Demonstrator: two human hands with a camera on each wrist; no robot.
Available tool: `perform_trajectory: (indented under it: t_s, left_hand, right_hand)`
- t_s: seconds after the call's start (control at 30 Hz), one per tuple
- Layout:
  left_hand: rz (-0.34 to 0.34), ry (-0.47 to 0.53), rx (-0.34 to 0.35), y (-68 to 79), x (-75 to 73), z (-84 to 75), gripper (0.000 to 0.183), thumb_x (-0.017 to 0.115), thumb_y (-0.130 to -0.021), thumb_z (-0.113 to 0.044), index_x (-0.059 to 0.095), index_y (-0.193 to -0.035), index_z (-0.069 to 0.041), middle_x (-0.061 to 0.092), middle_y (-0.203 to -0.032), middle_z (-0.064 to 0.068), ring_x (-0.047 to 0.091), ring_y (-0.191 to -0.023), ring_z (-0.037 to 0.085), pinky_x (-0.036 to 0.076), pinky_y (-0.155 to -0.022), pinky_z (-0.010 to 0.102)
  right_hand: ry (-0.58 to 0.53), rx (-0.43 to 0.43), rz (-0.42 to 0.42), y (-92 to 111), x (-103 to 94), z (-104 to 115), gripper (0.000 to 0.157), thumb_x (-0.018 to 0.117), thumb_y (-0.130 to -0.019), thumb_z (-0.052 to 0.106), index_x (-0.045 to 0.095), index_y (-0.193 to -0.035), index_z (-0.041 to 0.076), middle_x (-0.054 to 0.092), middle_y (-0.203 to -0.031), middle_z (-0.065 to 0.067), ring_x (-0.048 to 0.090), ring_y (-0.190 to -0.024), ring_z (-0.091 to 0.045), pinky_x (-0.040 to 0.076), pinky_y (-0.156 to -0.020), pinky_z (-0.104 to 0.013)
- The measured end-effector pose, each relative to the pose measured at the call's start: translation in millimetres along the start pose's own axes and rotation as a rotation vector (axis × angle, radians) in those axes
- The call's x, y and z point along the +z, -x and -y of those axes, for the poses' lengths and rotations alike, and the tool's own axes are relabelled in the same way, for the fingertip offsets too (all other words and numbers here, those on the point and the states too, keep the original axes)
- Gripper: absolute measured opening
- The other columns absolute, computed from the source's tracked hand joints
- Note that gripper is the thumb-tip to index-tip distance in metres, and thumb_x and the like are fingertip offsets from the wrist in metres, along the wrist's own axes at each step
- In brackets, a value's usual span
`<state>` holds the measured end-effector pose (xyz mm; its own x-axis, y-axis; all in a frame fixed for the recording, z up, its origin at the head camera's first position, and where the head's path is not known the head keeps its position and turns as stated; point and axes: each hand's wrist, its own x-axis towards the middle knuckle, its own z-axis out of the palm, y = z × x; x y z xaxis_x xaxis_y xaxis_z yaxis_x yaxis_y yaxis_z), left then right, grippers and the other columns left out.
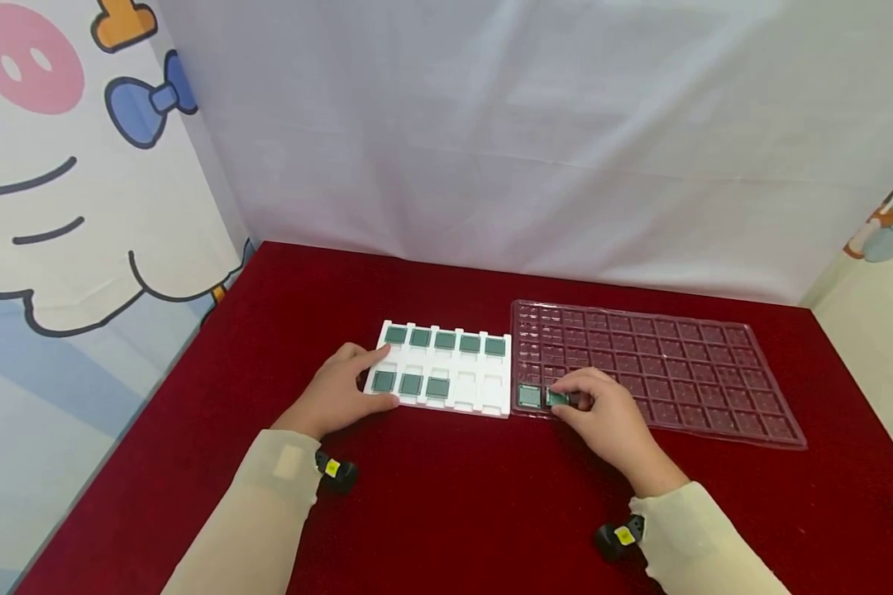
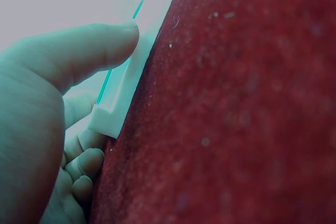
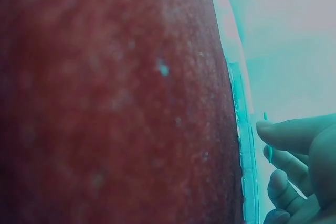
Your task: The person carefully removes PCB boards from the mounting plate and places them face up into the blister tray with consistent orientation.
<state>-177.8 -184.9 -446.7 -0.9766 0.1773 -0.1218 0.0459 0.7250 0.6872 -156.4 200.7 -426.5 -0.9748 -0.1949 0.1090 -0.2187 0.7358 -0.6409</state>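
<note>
My left hand holds the left end of a white tray, its thumb along the near edge and its forefinger over the left side. Square green chips fill the far row of that tray; three more lie at the left of the near row. Over the near left corner of a clear plastic tray is my right hand. It pinches a green chip between thumb and fingers, with the chip slightly tilted. Left of it, another green chip lies in a corner pocket.
Both trays lie side by side on a table with a dark red cloth. A white curtain hangs behind the table, and a cartoon-printed cloth stands at the left. A black wrist camera sits on each sleeve.
</note>
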Motion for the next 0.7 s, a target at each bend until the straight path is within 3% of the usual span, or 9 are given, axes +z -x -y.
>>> perform_trajectory:
  t_s: [0.7]
  left_hand:
    - [-0.004, 0.001, -0.009, 0.3, 0.6, 0.5, 0.087, 0.084, -0.084, -0.040, 0.044, -0.159, -0.019, 0.051, -0.129, 0.006, 0.048, -0.111, 0.024, 0.045, -0.090, 0.040]
  right_hand:
    - [-0.009, -0.008, 0.029, -2.5, -2.7, -1.4, 0.020, 0.080, -0.089, 0.005, 0.079, -0.109, 0.009, 0.068, -0.113, -0.005, 0.049, -0.079, -0.017, 0.042, -0.068, -0.033]
